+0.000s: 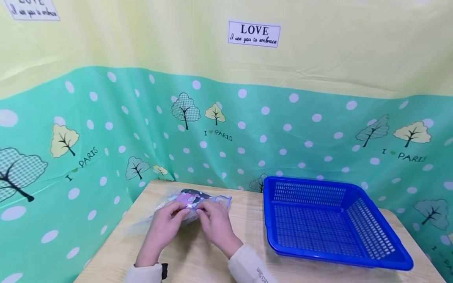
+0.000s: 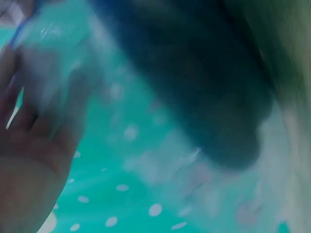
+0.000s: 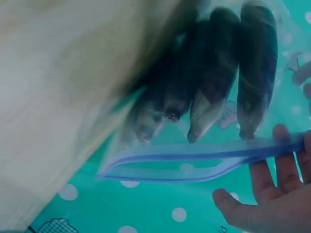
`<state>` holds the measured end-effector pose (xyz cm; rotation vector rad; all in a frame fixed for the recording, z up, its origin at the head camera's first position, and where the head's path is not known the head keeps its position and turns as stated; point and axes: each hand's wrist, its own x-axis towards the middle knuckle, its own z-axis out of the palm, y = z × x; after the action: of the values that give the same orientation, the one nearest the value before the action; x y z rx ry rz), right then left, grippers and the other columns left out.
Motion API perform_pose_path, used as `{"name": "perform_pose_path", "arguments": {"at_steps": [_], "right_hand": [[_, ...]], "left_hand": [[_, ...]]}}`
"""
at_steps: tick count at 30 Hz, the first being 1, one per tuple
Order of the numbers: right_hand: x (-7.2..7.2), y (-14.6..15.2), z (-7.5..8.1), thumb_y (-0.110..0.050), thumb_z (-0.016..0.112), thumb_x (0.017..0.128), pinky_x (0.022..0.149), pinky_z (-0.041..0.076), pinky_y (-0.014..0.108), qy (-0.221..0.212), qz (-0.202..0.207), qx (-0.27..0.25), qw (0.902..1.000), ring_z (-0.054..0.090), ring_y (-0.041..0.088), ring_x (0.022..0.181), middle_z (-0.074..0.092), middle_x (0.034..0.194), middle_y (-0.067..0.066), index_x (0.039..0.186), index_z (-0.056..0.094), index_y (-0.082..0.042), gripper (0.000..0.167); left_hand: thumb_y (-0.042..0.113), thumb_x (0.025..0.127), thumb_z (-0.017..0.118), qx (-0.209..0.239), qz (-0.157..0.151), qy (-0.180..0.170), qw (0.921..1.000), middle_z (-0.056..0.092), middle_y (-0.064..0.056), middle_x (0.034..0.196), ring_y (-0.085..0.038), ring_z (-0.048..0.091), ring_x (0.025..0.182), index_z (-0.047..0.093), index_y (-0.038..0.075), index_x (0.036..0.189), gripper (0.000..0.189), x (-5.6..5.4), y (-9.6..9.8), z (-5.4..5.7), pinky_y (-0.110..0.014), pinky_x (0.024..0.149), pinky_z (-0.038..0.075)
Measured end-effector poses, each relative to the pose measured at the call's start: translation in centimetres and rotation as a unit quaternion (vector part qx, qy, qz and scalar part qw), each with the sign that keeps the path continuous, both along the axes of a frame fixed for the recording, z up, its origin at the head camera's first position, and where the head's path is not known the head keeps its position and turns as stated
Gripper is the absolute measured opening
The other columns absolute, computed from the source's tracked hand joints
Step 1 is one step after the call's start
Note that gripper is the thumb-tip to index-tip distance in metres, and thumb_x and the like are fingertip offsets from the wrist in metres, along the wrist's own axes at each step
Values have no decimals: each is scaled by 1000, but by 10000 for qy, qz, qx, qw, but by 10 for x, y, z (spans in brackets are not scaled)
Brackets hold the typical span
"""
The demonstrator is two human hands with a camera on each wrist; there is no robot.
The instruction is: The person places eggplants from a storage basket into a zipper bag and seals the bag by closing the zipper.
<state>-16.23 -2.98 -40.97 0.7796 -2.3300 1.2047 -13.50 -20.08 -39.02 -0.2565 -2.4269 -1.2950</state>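
A clear zip-lock bag (image 1: 223, 201) with a blue-purple seal strip (image 3: 165, 179) and a pink and dark print lies near the table's back left. Several dark, long, tapered pieces (image 3: 257, 68) show through its plastic in the right wrist view; their kind is unclear. My left hand (image 1: 165, 225) pinches the bag's near edge between thumb and fingers. Close beside it, my right hand (image 1: 216, 225) pinches the same edge. To the right of the hands, the seal's two strips stand apart. The left wrist view is blurred, with the left hand (image 2: 36, 145) at its left side.
A blue plastic basket (image 1: 269, 220) with slotted walls stands on the right of the wooden table (image 1: 244, 228); nothing shows inside it. Behind and to the left hangs a green and yellow printed cloth (image 1: 301, 102), close to the table's edges.
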Motion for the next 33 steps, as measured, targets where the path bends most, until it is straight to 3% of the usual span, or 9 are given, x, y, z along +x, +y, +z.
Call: {"name": "perform_pose_path", "arguments": {"at_steps": [4,7,12,16,18,24,33], "right_hand": [[1,-6,11,-11,68,97,106,37,55,-113,302,-734,9968,66,13,106,73,107,-4,109,72,-12,13],[1,-10,14,-16,66,99,103,44,44,-74,691,-1118,9913,64,15,111,71,116,-2,118,72,-12,20],[-2,-21,16,-13,65,99,93,50,30,639,880,-1243,9863,65,15,107,70,111,0,112,72,-10,15],[-6,-29,15,-8,66,97,87,51,31,1393,642,-1008,9830,64,18,100,66,105,4,103,68,-8,7],[-7,-31,14,-9,65,97,84,50,32,1565,527,-806,9830,63,18,99,63,105,4,102,65,-9,5],[-7,-30,13,-13,59,101,80,50,36,1529,344,-362,9870,63,18,100,64,105,2,104,61,-10,5],[-15,-19,6,-12,54,103,82,50,35,1641,385,69,9857,62,18,96,64,101,1,103,61,-9,7]], "left_hand": [[-6,90,70,814,-206,1283,9882,70,-5,91,-14,61,81,75,7,93,14,-5,5,-7,-19,70,50],[-11,88,68,841,-372,1850,9784,68,-6,88,-13,59,78,74,5,93,18,-8,8,-10,-17,69,48],[-14,88,67,575,-212,1990,9781,63,2,81,-9,56,71,72,3,89,18,-7,6,-10,-17,62,46],[-20,82,69,387,101,2111,9766,65,0,78,-8,56,67,73,-1,87,20,-7,5,-10,-17,59,46],[-21,80,70,304,291,2256,9733,67,-2,79,-8,57,66,72,-1,85,21,-7,5,-10,-17,59,46],[-22,75,71,193,685,2717,9597,68,-4,78,-11,58,64,70,1,79,23,-9,14,-11,-17,58,47],[-19,77,73,376,986,2948,9497,70,-5,77,-18,63,65,73,0,81,20,-9,15,-9,-18,62,50]]}}
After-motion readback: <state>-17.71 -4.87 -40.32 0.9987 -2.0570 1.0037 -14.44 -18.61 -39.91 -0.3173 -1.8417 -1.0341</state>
